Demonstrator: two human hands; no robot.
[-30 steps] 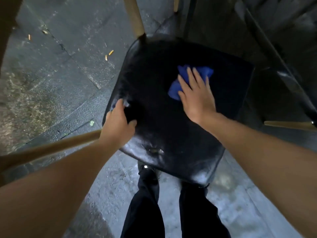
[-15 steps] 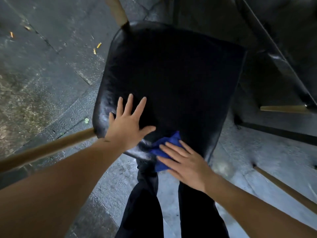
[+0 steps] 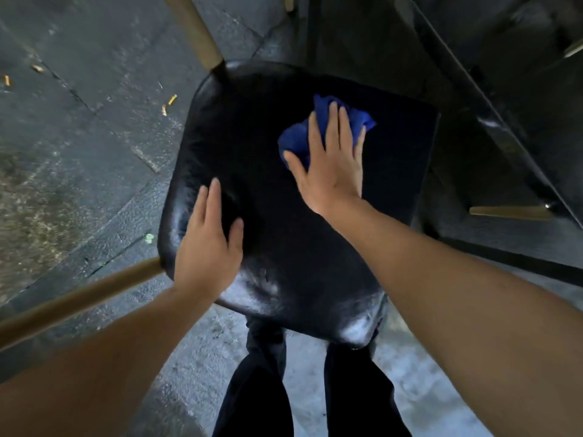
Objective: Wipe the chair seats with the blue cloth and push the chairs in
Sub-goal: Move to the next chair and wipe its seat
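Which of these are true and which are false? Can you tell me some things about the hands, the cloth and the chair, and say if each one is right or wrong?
1. The right hand presses the blue cloth flat on the black chair seat. True.
2. The left hand is holding the cloth. False: it rests bare on the seat's left side, with no cloth under it.
3. The cloth lies on the floor. False: it is on the seat, toward the far side.
4. Small bits of litter lie on the floor left of the chair. True.
5. The seat is white. False: it is shiny black.
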